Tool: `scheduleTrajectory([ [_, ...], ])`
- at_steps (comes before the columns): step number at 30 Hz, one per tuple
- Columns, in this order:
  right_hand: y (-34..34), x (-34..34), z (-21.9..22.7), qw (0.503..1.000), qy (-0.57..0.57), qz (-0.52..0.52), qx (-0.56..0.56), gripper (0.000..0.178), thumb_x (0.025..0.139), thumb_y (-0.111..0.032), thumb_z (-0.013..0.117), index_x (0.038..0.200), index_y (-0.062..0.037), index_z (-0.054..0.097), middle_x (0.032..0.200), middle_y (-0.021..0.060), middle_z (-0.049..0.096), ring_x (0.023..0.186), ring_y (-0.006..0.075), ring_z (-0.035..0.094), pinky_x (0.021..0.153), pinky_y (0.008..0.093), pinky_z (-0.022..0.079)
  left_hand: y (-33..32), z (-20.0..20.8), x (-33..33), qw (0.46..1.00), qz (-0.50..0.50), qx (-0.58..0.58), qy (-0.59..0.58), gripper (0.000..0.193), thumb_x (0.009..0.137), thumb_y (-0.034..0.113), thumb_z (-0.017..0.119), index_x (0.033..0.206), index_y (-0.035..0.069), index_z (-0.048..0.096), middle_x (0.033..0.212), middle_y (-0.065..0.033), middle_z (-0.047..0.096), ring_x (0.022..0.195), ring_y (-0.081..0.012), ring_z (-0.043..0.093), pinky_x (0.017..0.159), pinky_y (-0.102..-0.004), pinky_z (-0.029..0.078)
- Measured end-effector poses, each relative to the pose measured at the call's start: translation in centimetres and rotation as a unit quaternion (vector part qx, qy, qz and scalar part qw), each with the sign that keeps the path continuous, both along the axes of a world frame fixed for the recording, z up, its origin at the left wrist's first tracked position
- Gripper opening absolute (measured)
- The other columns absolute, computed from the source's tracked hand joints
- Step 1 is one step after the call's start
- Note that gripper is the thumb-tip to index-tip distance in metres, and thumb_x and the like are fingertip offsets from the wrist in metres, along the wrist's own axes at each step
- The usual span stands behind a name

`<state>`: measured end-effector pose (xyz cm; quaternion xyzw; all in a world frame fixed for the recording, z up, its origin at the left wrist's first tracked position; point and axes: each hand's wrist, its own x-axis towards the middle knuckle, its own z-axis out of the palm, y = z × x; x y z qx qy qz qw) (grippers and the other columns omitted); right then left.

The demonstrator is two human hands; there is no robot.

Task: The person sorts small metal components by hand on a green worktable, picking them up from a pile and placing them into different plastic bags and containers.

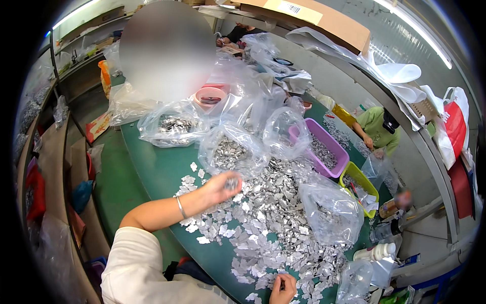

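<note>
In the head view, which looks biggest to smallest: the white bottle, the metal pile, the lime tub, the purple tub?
Largest to smallest, as they look:
1. Metal pile
2. Purple tub
3. Lime tub
4. White bottle

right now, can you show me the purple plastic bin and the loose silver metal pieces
Purple plastic bin (340, 168), head view: its near end wall.
Loose silver metal pieces (276, 205), head view: middle of the heap.

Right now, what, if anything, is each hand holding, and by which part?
Left hand holds silver pieces; gripped part blurred. Right hand: cannot be told.
</note>
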<state>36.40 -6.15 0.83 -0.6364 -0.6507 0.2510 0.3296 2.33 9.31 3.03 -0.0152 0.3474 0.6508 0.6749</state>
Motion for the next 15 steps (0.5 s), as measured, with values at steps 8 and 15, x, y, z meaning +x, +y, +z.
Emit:
scheduleTrajectory([
  [8,0.5,-0.6,0.1,0.995,0.011,0.051,0.091,0.005,0.079,0.0,0.059,0.082,0.004,0.059,0.084,0.0154,0.059,0.078,0.0294,0.057,0.073,0.0344,0.045,3.6,3.1,-2.0,0.944,0.104,0.142,0.278,0.043,0.091,0.018,0.048,0.131,0.004,0.041,0.14,-0.0087,0.036,0.132,-0.0223,0.031,0.106,-0.0382,0.026],
  [15,-0.4,-1.9,0.4,0.988,-0.044,0.134,0.058,0.033,0.067,-0.007,0.074,0.097,-0.003,0.06,0.105,0.0125,0.056,0.098,0.0326,0.05,0.085,0.0391,0.04,-9.0,-0.4,2.3,0.7,-0.169,0.245,0.649,0.03,0.085,0.004,0.056,0.115,0.002,0.057,0.115,-0.0099,0.057,0.111,-0.0222,0.054,0.095,-0.0322,0.041],
])
